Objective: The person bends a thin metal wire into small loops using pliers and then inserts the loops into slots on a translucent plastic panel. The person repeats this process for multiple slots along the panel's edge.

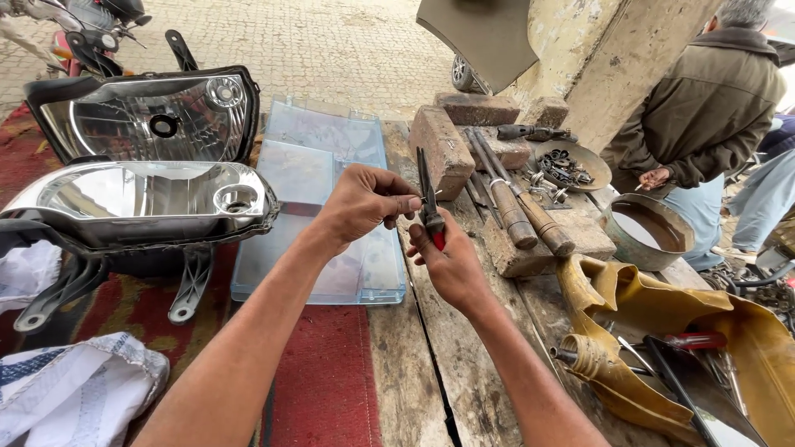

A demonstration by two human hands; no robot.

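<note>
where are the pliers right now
In the head view, centre: the pliers stand upright in the right hand, the left hand at their jaws, above the wooden bench.

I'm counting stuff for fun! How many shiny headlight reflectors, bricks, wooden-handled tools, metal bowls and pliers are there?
Headlight reflectors: 2
Bricks: 3 clear ones
Wooden-handled tools: 2
Metal bowls: 2
Pliers: 1, in the right hand
Total: 10

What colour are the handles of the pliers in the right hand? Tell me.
Red, with dark metal jaws above; the pliers sit in the right hand in the head view.
</note>
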